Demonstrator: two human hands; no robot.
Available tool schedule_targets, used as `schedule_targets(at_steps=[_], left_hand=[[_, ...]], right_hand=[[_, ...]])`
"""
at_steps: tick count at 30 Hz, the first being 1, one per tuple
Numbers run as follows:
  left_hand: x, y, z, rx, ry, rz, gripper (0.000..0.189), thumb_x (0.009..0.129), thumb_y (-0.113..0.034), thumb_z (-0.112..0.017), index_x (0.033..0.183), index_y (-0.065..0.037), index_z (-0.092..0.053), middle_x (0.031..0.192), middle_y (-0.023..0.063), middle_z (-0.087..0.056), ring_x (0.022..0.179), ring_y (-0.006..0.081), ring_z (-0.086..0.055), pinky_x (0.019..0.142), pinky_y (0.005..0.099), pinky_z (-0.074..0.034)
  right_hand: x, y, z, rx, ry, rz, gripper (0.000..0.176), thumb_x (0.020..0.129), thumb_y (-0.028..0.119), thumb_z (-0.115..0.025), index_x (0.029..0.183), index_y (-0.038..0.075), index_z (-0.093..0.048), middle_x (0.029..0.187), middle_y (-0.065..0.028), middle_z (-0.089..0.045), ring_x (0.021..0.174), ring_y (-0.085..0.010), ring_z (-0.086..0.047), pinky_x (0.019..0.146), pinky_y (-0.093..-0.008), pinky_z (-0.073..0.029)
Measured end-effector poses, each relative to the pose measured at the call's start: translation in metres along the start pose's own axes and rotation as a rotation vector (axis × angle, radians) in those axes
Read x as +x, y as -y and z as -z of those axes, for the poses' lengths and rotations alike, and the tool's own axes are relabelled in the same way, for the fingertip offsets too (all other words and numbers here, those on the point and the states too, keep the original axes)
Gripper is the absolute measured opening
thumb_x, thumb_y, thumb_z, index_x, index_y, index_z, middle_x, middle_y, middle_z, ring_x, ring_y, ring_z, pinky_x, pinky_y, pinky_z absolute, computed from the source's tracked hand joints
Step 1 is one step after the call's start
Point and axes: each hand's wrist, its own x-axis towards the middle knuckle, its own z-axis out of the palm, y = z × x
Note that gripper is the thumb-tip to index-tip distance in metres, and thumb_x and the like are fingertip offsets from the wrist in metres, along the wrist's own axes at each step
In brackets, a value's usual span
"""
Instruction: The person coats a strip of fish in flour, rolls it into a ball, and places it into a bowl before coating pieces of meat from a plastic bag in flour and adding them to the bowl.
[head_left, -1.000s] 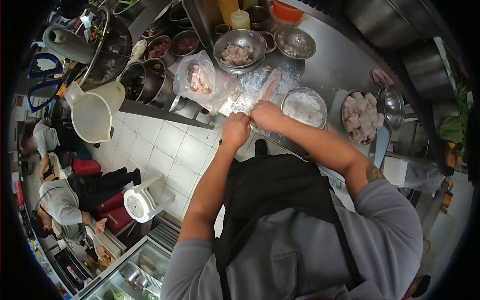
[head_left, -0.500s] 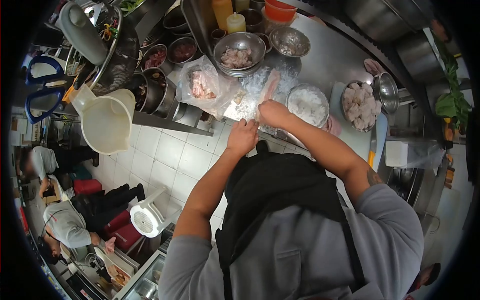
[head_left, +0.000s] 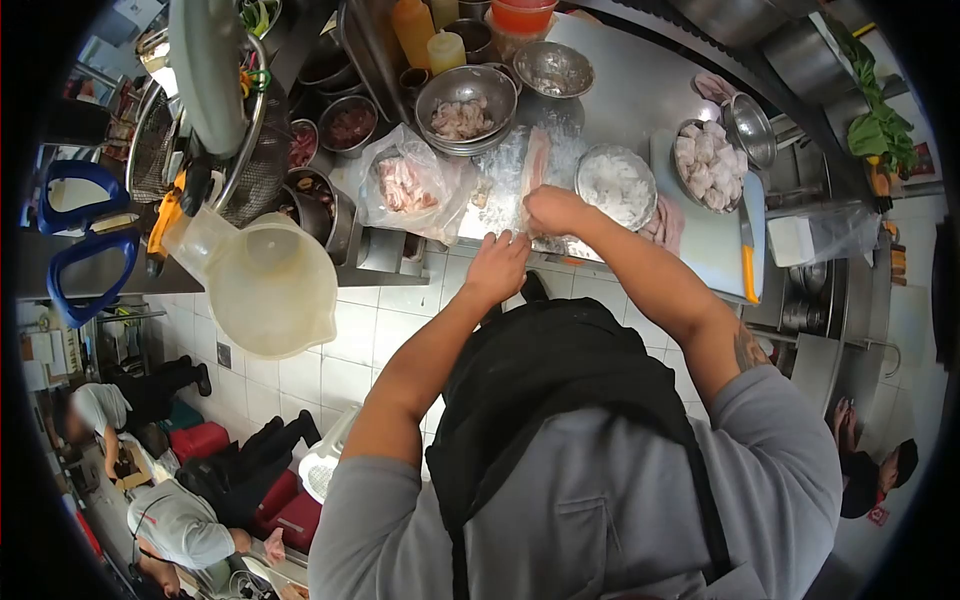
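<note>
A long pale strip of meat [head_left: 536,160] lies on the floured steel counter. My right hand [head_left: 556,211] is closed on its near end. My left hand [head_left: 499,262] is beside it at the counter's front edge, fingers bent together, and what they hold, if anything, is too small to tell. To the right of the strip is a bowl of white flour [head_left: 616,186]. On the left are an open plastic bag of meat pieces [head_left: 407,184] and, behind it, a steel bowl with meat [head_left: 461,118].
A bowl of pale chunks [head_left: 709,165] and an orange-handled knife [head_left: 748,260] rest on a cutting board [head_left: 728,277] at the right. A plastic jug [head_left: 272,287] hangs at the left. Two people are at the lower left, another at the far right.
The view has shifted, bringing the jug closer and a person into sight at the far right. Both hands keep nearly the same place at the strip's near end.
</note>
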Motion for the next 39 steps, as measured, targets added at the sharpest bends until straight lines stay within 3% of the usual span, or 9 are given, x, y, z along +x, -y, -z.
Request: schedule_targets(at_steps=[3,6,9,12,30,33,36,39], left_hand=[[0.004,0.001,0.006,-0.098,0.033,0.025,0.061,0.079,-0.031,-0.072,0.131,-0.004,-0.055,0.135,0.0077,-0.054,0.121,0.0259,-0.047,0.099,0.0437,-0.038],[0.010,0.001,0.015,-0.118,0.127,0.031,0.060,0.080,-0.030,-0.071,0.132,-0.004,-0.054,0.140,0.0096,-0.051,0.126,0.0277,-0.046,0.105,0.0458,-0.035],[0.010,0.001,0.016,0.000,0.033,-0.034,0.062,0.084,-0.030,-0.067,0.137,-0.004,-0.048,0.143,0.0126,-0.047,0.136,0.0308,-0.039,0.113,0.0482,-0.029],[0.013,0.003,0.009,-0.077,0.176,-0.032,0.062,0.085,-0.031,-0.067,0.137,-0.004,-0.047,0.148,0.0144,-0.043,0.143,0.0306,-0.032,0.119,0.0503,-0.022],[0.015,0.005,0.011,-0.116,0.167,-0.043,0.067,0.082,-0.026,-0.069,0.140,-0.003,-0.046,0.145,0.0136,-0.048,0.139,0.0288,-0.038,0.115,0.0492,-0.028],[0.018,0.007,0.018,-0.236,0.178,-0.002,0.063,0.083,-0.029,-0.068,0.137,-0.001,-0.049,0.142,0.0148,-0.050,0.135,0.0298,-0.044,0.109,0.0466,-0.036],[0.046,0.021,-0.014,-0.935,-0.103,0.475,0.053,0.088,-0.033,-0.066,0.128,-0.001,-0.054,0.127,0.0169,-0.059,0.119,0.0313,-0.057,0.099,0.0439,-0.046],[0.094,0.042,0.026,-2.011,-0.163,0.957,0.040,0.095,-0.034,-0.060,0.119,-0.002,-0.059,0.109,0.0156,-0.065,0.095,0.0290,-0.065,0.083,0.0409,-0.054]], right_hand=[[0.007,-0.009,0.007,0.076,-0.140,-0.013,0.026,0.075,0.020,-0.062,0.084,-0.003,-0.069,0.088,-0.0244,-0.069,0.087,-0.0414,-0.066,0.081,-0.0484,-0.052],[0.005,-0.011,0.025,0.125,-0.153,-0.073,0.025,0.077,0.021,-0.061,0.086,-0.001,-0.068,0.086,-0.0239,-0.068,0.085,-0.0421,-0.066,0.078,-0.0490,-0.052],[0.000,-0.012,0.037,0.165,-0.205,-0.104,0.024,0.079,0.021,-0.060,0.089,0.000,-0.068,0.088,-0.0225,-0.069,0.085,-0.0416,-0.066,0.078,-0.0490,-0.052],[0.000,-0.012,0.046,0.201,-0.245,-0.123,0.024,0.080,0.021,-0.061,0.091,0.001,-0.067,0.088,-0.0215,-0.069,0.085,-0.0412,-0.066,0.078,-0.0485,-0.052],[-0.007,-0.004,0.105,0.211,-0.392,-0.231,0.021,0.080,0.020,-0.060,0.093,0.004,-0.066,0.087,-0.0209,-0.069,0.085,-0.0406,-0.066,0.076,-0.0480,-0.051],[-0.010,0.002,0.103,0.216,-0.412,-0.244,0.021,0.081,0.020,-0.060,0.093,0.004,-0.066,0.087,-0.0203,-0.069,0.085,-0.0405,-0.066,0.076,-0.0479,-0.052],[-0.007,-0.002,0.099,0.245,-0.418,-0.226,0.020,0.081,0.020,-0.061,0.093,0.004,-0.066,0.087,-0.0199,-0.069,0.085,-0.0404,-0.066,0.076,-0.0476,-0.052],[-0.009,-0.003,0.099,0.238,-0.361,-0.210,0.021,0.081,0.020,-0.062,0.094,0.004,-0.066,0.088,-0.0194,-0.069,0.085,-0.0390,-0.066,0.077,-0.0466,-0.052]])
